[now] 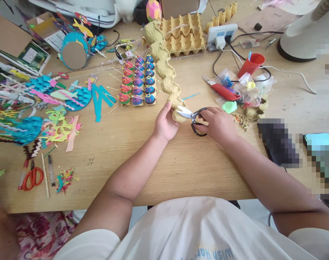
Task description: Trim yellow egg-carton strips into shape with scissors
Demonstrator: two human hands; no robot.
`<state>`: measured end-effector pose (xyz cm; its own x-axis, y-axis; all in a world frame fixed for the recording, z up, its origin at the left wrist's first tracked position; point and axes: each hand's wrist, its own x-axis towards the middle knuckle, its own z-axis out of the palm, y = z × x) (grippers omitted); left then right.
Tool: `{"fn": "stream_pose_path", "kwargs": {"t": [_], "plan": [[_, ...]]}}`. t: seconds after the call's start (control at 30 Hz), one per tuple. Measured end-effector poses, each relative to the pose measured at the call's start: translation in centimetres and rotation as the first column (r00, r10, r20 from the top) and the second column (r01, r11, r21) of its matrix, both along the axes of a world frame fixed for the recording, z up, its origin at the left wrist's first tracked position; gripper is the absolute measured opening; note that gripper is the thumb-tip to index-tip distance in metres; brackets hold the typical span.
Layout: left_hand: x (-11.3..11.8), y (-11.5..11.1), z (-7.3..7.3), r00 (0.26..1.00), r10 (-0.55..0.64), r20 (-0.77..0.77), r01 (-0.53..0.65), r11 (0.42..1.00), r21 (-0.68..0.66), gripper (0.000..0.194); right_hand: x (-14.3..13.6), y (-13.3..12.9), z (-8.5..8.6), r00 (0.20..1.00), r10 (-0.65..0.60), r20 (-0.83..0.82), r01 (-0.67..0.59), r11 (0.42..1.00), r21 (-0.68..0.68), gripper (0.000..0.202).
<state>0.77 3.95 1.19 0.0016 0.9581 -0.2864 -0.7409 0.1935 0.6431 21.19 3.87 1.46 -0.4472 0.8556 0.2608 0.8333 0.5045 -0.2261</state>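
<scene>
My left hand [167,123] grips the near end of a long strip of egg carton [164,68], tan and bumpy, that stretches away from me over the table. In my right hand [220,124] is a pair of scissors [193,115] with black handles. Their blades are parted and lie at the strip's near end, close to my left fingers. Whether the blades touch the carton I cannot tell. Left of the strip stand painted egg-carton caterpillars [137,81] in red, purple and blue, with thin sticks poking out.
Egg trays [183,34] and a power strip [222,34] sit at the back. On the right are a red cup [251,65], a red-handled knife [221,88] and a phone [278,142]. Paper scraps [61,130] and orange-handled scissors [33,177] lie left, near another person's patterned clothing [45,234].
</scene>
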Motion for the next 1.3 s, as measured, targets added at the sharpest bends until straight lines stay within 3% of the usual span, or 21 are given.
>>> {"fn": "stream_pose_path", "kwargs": {"t": [0.7,0.93,1.3], "plan": [[0.01,-0.05,-0.38,0.999,-0.030,0.028,0.029,0.999,0.038,0.035,0.09,-0.02,-0.26,0.984,0.023,-0.177,-0.031,0.998,-0.048,0.029],[-0.30,0.05,-0.47,1.000,-0.013,0.028,0.012,1.000,0.020,0.034,-0.32,-0.49,-0.42,0.991,0.072,-0.110,-0.063,0.995,0.075,0.044],[-0.51,-0.09,-0.25,0.998,-0.058,0.025,0.058,0.998,0.007,0.035,-0.18,-0.28,-0.43,0.997,0.039,-0.064,-0.033,0.996,0.084,0.046]]}}
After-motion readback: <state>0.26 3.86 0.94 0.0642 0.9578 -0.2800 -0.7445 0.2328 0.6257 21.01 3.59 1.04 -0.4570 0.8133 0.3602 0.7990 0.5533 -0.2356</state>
